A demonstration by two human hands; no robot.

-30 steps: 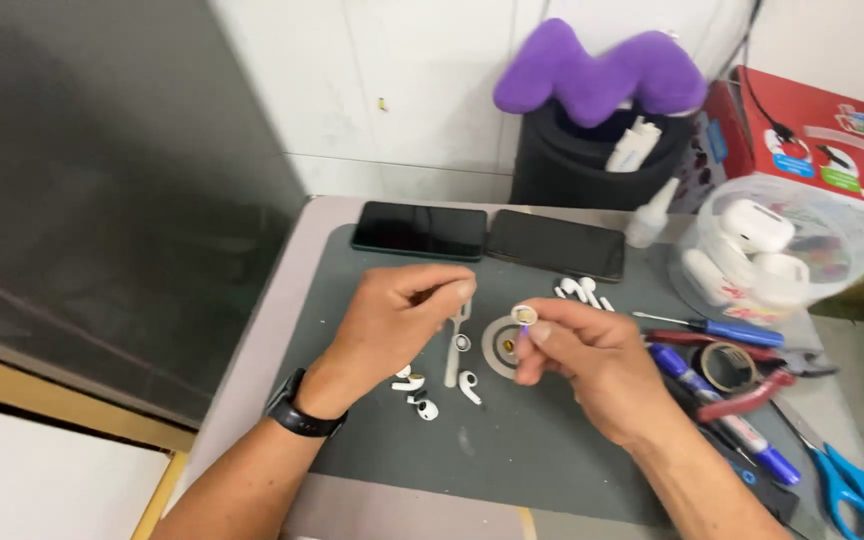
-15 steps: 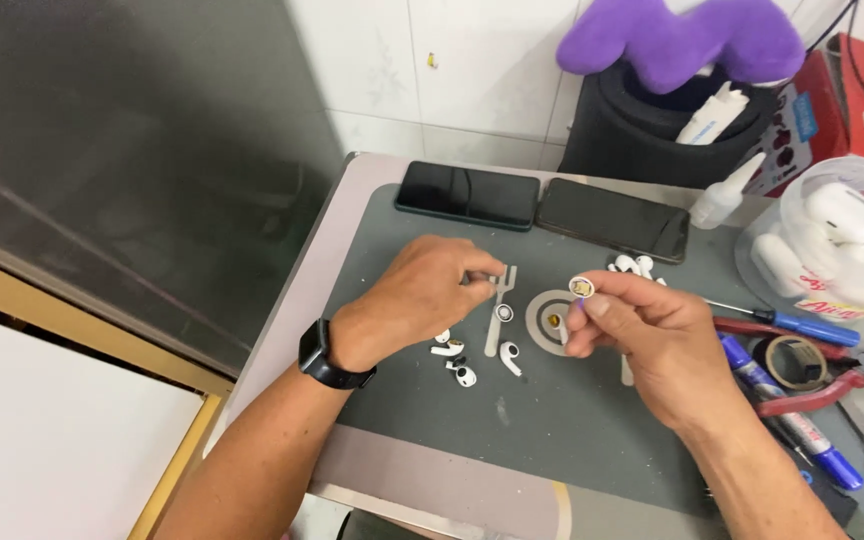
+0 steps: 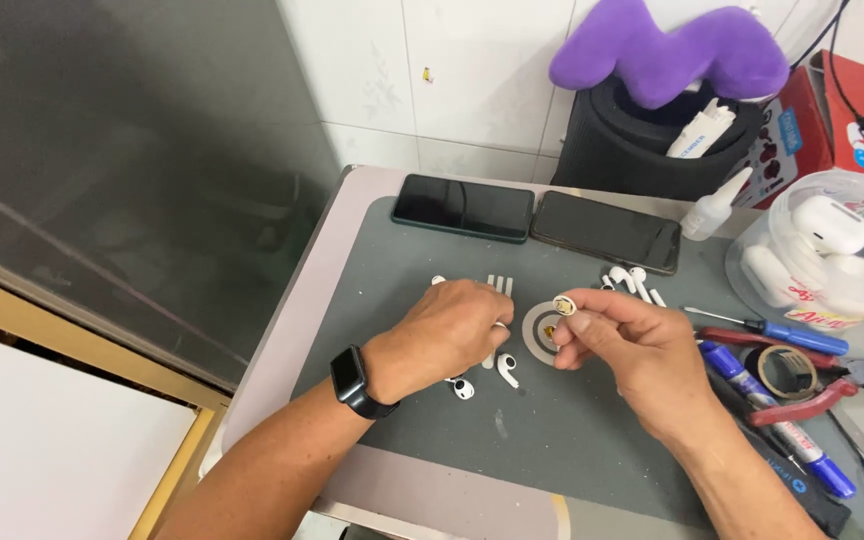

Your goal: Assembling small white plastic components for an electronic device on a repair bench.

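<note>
A small round part (image 3: pixel 564 305), pale with a yellowish middle, is pinched between the thumb and fingertips of the right hand (image 3: pixel 624 345), held just above a grey ring-shaped disc (image 3: pixel 540 330) that lies flat on the dark grey mat (image 3: pixel 592 440). The left hand (image 3: pixel 442 335) is curled down on the mat just beside the disc, its fingers closed around a pair of silver tweezers (image 3: pixel 498 287) whose ends stick out past the knuckles; a black watch (image 3: pixel 354 382) sits on that wrist. Two white earbuds (image 3: pixel 505 370) lie on the mat right under the left hand, and a few more white earbud pieces (image 3: pixel 630 280) rest near the far edge, beyond the right hand.

Two dark phones (image 3: pixel 464 207) lie face up side by side along the far edge of the mat. To the right of the right hand lie a blue-handled screwdriver (image 3: pixel 782 332), a roll of tape (image 3: pixel 788 370), red-handled pliers (image 3: pixel 802 400) and blue pens (image 3: pixel 782 430). Farther right, a clear plastic tub (image 3: pixel 832 262) holds white earbud cases. A small white glue bottle (image 3: pixel 714 208) stands beside it. Behind that stands a black bin (image 3: pixel 642 150) with a purple plush toy (image 3: pixel 672 50) on top. The mat covers a pale surface (image 3: pixel 282 340).
</note>
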